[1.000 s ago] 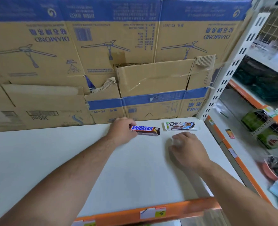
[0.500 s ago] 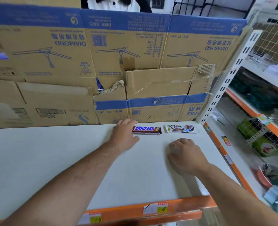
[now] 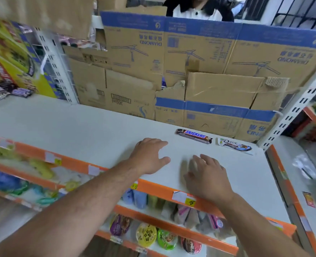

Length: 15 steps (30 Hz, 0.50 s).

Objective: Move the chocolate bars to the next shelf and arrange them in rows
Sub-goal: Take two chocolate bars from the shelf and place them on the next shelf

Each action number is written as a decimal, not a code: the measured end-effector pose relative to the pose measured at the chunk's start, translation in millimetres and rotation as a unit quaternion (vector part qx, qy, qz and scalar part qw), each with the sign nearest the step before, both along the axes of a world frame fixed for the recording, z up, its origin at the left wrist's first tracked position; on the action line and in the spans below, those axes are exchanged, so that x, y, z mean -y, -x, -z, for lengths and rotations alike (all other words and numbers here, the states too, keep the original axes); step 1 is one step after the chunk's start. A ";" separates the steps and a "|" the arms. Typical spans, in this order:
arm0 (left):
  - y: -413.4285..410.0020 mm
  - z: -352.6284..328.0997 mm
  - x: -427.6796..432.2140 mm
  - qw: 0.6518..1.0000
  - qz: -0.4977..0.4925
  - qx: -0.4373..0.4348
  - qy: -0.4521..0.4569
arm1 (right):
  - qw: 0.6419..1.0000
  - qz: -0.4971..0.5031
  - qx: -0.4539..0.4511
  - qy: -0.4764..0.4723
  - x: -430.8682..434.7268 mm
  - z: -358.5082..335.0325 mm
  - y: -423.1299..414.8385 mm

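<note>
Two treats lie flat on the white shelf, just past your fingertips: a Snickers bar and a Dove bar. The Snickers bar is a little beyond your left hand and to its right. The Dove bar is beyond your right hand. The two lie end to end, close but not touching, right in front of the brown cardboard boxes at the back.

Your left hand is palm down with its fingers spread and loose. It holds nothing. Your right hand is palm down too, with its fingers almost straight, near the orange front edge. It holds nothing. Your hands are near each other but apart.

Far to the left of your left hand, some dark wrapped bars lie on the next shelf. Below your hands, snack packs sit on a lower shelf.
</note>
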State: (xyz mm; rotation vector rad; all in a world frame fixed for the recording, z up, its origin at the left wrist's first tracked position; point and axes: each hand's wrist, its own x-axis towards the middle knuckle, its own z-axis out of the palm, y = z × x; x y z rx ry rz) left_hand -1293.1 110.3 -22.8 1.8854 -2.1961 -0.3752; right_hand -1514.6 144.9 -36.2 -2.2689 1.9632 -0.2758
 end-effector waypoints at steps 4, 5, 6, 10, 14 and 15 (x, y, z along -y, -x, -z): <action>-37.1 -7.0 -39.2 0.999 -0.048 0.003 -0.005 | 0.995 -0.076 0.058 0.002 -13.4 -13.4 -43.0; -47.6 -9.5 -47.1 0.998 -0.060 0.005 -0.006 | 0.994 -0.091 0.064 0.004 -15.1 -16.0 -53.3; -57.9 -12.6 -54.5 0.997 -0.072 0.005 -0.006 | 0.993 -0.101 0.067 0.005 -16.5 -18.4 -64.0; -104.0 -21.6 -77.3 0.992 -0.122 -0.015 0.012 | 0.988 -0.142 0.057 0.014 -18.8 -24.5 -113.8; -165.4 -23.3 -93.3 0.987 -0.155 -0.029 0.015 | 0.982 -0.184 0.046 0.010 -19.5 -31.8 -177.6; -183.3 -23.2 -96.7 0.986 -0.161 -0.029 0.013 | 0.980 -0.193 0.045 0.009 -18.9 -33.0 -196.9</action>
